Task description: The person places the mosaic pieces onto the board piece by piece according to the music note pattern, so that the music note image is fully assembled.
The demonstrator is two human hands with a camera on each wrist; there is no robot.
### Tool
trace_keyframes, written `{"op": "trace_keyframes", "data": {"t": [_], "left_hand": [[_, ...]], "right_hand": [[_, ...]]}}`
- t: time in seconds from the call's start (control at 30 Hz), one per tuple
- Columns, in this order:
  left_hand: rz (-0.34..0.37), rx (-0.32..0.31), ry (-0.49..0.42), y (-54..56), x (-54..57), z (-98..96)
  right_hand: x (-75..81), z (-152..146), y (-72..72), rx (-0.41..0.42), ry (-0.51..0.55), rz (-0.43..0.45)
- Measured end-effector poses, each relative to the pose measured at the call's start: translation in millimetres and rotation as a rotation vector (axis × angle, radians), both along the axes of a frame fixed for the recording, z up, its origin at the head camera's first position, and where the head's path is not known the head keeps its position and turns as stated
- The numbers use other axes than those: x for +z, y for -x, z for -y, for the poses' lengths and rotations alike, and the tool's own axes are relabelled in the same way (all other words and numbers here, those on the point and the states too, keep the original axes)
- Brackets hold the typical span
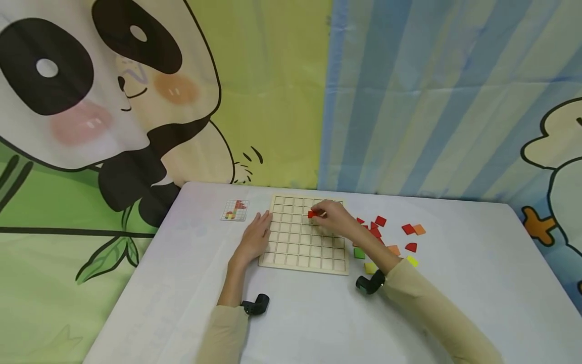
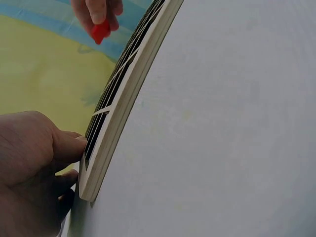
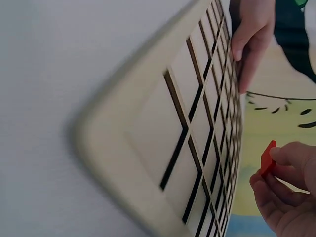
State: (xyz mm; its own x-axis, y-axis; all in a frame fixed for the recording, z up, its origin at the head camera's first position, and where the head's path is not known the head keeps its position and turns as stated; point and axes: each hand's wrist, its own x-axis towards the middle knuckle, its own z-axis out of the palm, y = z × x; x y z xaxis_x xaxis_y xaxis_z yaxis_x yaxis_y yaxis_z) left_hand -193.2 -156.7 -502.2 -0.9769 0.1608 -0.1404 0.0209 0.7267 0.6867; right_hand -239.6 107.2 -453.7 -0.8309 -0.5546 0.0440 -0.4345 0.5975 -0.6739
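Note:
A pale wooden grid board (image 1: pixel 297 248) lies on the table with rows of square cells. My right hand (image 1: pixel 335 218) is over its upper right part and pinches a small red tile (image 1: pixel 311 214) between thumb and fingers. In the right wrist view the red tile (image 3: pixel 268 158) is tilted on edge, apart from the board. My left hand (image 1: pixel 255 235) rests at the board's left edge with fingers extended. The left wrist view shows the left thumb (image 2: pixel 71 145) touching the board's rim (image 2: pixel 123 101); the other fingers lie beside it, partly hidden.
To the right of the board lie several loose tiles: red (image 1: pixel 380 221), orange (image 1: pixel 419 229), green (image 1: pixel 359 253) and yellow (image 1: pixel 370 268), some hidden by the right forearm. A small pattern card (image 1: pixel 235 210) lies left of the board. A printed curtain (image 1: pixel 282 101) hangs behind the white table (image 1: pixel 309 323).

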Motion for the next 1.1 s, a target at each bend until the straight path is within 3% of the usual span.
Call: {"op": "trace_keyframes", "data": {"t": [0.17, 0.37, 0.53, 0.9, 1.1], "left_hand": [[-0.007, -0.004, 0.006, 0.3, -0.3, -0.5], [0.003, 0.003, 0.004, 0.3, -2.3, -0.2], [-0.011, -0.005, 0.013, 0.5, -1.9, -0.2], [-0.007, 0.002, 0.014, 0.4, 1.0, -1.9], [-0.005, 0.008, 0.027, 0.7, 0.6, -2.7]], "right_hand": [[-3.6, 18.1, 26.4, -0.037, -0.091, 0.019], [-12.2, 29.3, 42.3, -0.079, -0.206, -0.017], [-13.9, 33.4, 48.3, -0.099, -0.248, -0.064], [-9.8, 34.9, 51.2, -0.040, -0.301, -0.186], [-8.1, 35.8, 51.6, -0.032, -0.318, -0.187]]}}
